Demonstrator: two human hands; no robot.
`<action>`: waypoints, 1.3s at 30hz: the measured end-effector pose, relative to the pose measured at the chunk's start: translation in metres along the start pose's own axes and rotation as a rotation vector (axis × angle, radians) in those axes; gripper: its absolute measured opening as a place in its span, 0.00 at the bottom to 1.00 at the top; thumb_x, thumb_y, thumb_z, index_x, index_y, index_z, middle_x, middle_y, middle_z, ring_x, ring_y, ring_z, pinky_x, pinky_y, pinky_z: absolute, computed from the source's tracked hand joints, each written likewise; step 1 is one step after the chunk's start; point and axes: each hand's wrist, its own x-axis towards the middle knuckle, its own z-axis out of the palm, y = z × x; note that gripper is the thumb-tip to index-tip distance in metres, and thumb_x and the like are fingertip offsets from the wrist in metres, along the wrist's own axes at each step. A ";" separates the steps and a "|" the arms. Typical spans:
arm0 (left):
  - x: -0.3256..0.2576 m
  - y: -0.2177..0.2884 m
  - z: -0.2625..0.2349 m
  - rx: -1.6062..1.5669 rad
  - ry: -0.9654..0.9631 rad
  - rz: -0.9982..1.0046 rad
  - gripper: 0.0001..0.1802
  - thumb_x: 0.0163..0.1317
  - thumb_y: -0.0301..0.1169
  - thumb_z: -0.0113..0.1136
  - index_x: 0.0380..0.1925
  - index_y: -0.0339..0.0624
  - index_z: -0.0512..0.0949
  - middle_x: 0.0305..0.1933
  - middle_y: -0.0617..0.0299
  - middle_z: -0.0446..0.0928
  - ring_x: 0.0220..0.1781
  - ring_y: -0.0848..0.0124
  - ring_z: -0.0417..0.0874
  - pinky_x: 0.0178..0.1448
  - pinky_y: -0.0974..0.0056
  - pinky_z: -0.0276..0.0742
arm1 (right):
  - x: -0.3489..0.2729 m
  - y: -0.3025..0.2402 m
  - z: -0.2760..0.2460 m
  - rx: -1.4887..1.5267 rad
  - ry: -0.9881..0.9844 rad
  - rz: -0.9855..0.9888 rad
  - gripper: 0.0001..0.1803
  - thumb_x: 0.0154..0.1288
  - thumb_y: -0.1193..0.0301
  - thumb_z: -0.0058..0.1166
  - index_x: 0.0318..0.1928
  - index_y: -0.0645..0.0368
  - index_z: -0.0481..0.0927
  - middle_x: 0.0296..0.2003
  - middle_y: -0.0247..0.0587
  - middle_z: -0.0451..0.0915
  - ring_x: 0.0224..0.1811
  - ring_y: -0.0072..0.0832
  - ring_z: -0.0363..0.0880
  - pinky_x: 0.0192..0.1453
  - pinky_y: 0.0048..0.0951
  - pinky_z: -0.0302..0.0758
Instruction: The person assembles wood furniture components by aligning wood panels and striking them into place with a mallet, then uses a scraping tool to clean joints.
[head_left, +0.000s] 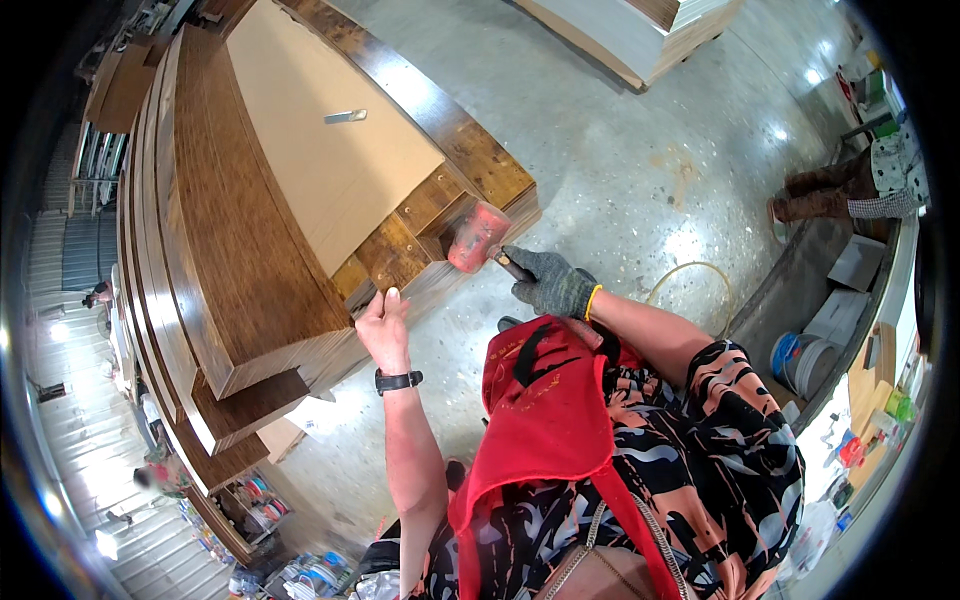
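Observation:
In my gloved right hand [556,284] is the dark handle of a red-headed mallet [478,238]. The mallet head hangs over the near end of a brown wood-grain panel assembly [398,252], by an open gap between its strips. My bare left hand [384,328], with a black watch on the wrist, has its fingers curled together at the left corner of that same end. What those fingers hold, if anything, is hidden. A tan board [320,140] lies inside the assembly. On it rests a small flat metallic tool [346,117].
Stacked brown panels [240,230] rise at the left. Another panel stack [640,40] stands across the grey floor. A person in brown trousers [830,190] is at the far right, near a bench with a white tub [805,365]. A yellow hose [690,268] lies on the floor.

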 end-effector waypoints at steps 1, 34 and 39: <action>-0.001 0.002 -0.001 -0.007 0.001 -0.007 0.15 0.65 0.30 0.59 0.33 0.21 0.77 0.28 0.60 0.78 0.29 0.75 0.81 0.35 0.68 0.79 | 0.001 -0.002 -0.001 0.051 -0.023 0.052 0.35 0.53 0.68 0.58 0.64 0.51 0.66 0.38 0.59 0.79 0.41 0.54 0.78 0.45 0.45 0.75; 0.000 0.001 0.000 0.002 -0.011 -0.033 0.17 0.65 0.30 0.59 0.41 0.20 0.78 0.30 0.58 0.79 0.31 0.73 0.82 0.37 0.69 0.79 | 0.020 0.045 0.026 -0.298 0.023 -0.020 0.35 0.51 0.64 0.57 0.61 0.60 0.66 0.43 0.59 0.78 0.46 0.53 0.77 0.50 0.46 0.74; 0.001 0.003 -0.001 0.018 -0.031 -0.029 0.17 0.66 0.30 0.59 0.42 0.21 0.78 0.31 0.59 0.79 0.31 0.74 0.82 0.37 0.69 0.79 | 0.016 0.034 0.023 -0.147 0.031 0.027 0.34 0.51 0.66 0.55 0.61 0.59 0.67 0.43 0.59 0.79 0.45 0.54 0.78 0.50 0.46 0.74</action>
